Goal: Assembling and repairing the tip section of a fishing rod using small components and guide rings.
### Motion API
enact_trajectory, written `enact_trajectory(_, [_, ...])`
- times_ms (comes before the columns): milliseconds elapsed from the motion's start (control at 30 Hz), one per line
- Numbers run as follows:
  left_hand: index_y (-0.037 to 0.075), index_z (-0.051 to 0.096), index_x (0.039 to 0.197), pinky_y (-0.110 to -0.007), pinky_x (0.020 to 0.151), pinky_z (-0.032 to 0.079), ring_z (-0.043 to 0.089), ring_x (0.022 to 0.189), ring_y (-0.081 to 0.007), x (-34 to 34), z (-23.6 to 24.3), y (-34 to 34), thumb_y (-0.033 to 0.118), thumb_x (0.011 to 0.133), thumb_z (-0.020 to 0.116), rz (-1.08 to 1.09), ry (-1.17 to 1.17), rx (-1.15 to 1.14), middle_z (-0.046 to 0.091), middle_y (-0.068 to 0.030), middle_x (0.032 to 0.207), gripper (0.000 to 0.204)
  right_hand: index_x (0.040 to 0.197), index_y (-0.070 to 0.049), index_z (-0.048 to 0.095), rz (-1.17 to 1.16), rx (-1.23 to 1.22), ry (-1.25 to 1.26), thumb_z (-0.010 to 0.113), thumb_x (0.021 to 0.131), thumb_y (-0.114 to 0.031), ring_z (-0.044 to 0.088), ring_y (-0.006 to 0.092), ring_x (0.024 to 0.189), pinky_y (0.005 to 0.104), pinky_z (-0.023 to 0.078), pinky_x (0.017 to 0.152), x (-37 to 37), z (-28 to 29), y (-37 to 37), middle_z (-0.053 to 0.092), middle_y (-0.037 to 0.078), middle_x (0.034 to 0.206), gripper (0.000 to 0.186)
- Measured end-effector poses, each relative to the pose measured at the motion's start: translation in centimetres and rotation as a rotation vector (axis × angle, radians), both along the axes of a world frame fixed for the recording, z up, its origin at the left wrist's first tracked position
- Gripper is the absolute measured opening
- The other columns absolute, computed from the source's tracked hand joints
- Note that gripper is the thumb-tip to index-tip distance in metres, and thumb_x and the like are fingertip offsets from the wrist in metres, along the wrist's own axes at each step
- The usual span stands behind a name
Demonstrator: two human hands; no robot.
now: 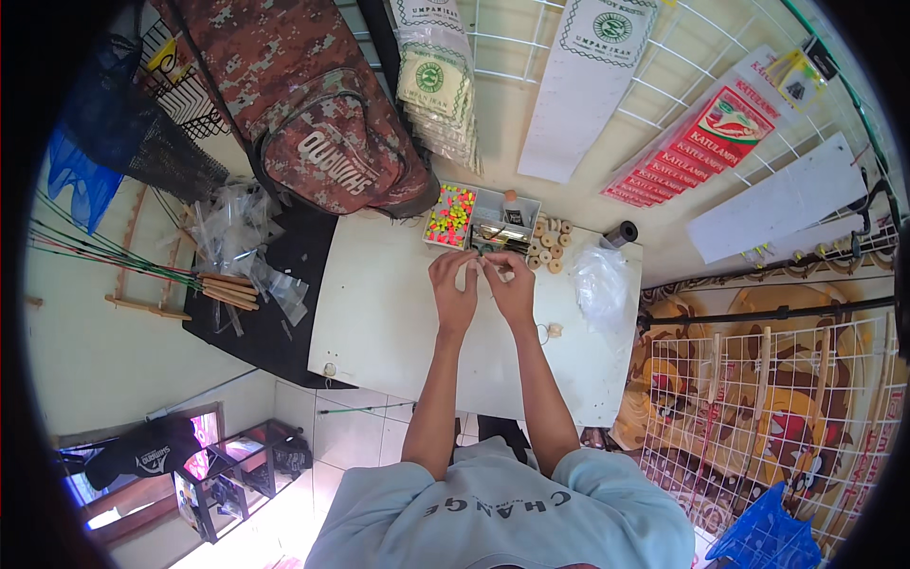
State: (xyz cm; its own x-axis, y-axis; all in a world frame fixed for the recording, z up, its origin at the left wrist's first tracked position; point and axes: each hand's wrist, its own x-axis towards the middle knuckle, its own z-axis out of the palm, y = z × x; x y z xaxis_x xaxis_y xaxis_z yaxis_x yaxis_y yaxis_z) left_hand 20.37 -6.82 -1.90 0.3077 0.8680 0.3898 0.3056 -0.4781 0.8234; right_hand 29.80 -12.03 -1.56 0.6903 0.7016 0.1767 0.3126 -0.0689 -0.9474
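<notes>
Both hands meet over the far part of the white table (398, 322), fingertips close together. My left hand (455, 287) is closed in a pinch, thumb against fingers. Facing it, my right hand (513, 291) pinches in the same way. Whatever lies between the fingertips is tiny and dark, and I cannot make out its kind. Just beyond the hands is a box of small pink and yellow pieces (451, 214). Beside it, a grey-white divided tray (533, 205) holds a small bottle (512, 207) and thin dark items. Several round wooden spools (555, 254) lie right of the tray.
A clear plastic bag (603, 289) and a dark roll (622, 233) lie at the table's right. Near my right forearm is a small wooden piece (555, 331) beside a thin ring. A camouflage bag (332, 133) stands at the back left. Wooden-handled rods (228, 290) jut in from the left.
</notes>
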Motion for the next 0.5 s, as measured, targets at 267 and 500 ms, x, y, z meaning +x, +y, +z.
enact_trajectory(267, [0.008,0.068,0.097,-0.038,0.091,0.043,0.053,0.103,-0.0259,-0.5,2.4,-3.9,0.005,0.084,0.063,-0.185,-0.089,-0.052,0.064,-0.0062,0.098,0.014,0.089,-0.004,0.069,-0.083,0.21,0.144,0.074,0.078,-0.006,0.059,0.016,0.081,0.0263,0.047,0.069,-0.9,1.5,-5.3,0.067,0.007,0.086,0.012])
enact_trajectory(500, [0.009,0.07,0.097,-0.032,0.076,0.046,0.056,0.093,-0.0216,-0.6,3.9,-6.2,0.006,0.083,0.067,-0.294,-0.189,-0.151,0.065,-0.0068,0.094,0.015,0.093,-0.002,0.069,-0.079,0.215,0.036,0.07,0.08,0.002,0.055,0.0131,0.084,0.0242,0.045,0.075,-1.5,3.9,-9.0,0.064,0.007,0.091,0.014])
